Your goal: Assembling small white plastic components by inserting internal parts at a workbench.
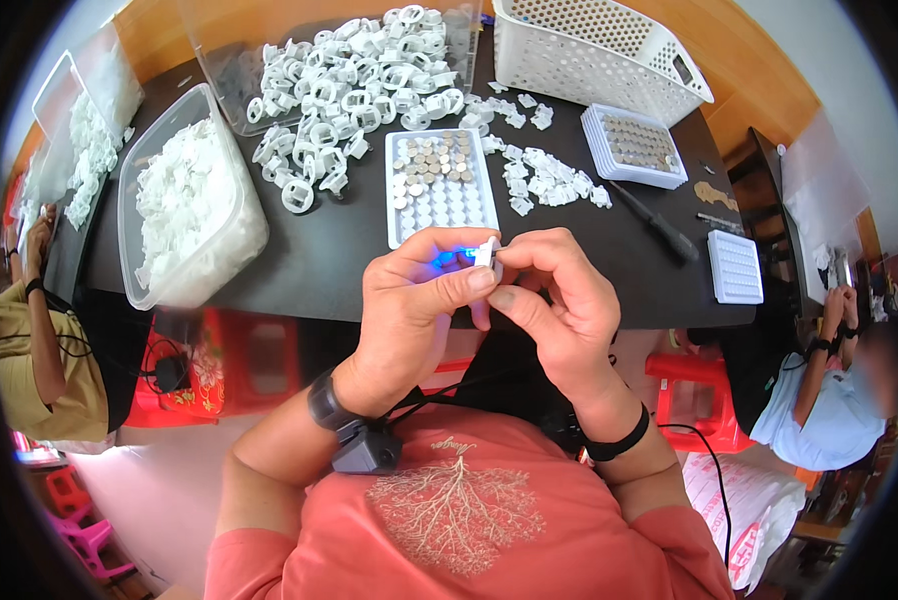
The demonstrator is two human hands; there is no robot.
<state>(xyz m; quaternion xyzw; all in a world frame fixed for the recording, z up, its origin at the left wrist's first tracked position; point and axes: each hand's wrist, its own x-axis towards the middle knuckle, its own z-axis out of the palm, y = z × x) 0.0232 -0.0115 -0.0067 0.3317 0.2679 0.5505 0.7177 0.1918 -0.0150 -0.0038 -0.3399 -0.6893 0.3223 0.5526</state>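
Left hand pinches small white part, thumb and forefinger nearly closed; right hand close at part's right side, fingers curled (anything held there, cannot tell). Long axis unclear under fingers.

"What's off to the right?"
"A red stool, a white plastic bag near it, and farther out a co-worker's pale blue shirt."
"And over on the left?"
"A co-worker's khaki shirt, with a pink stool lower down."
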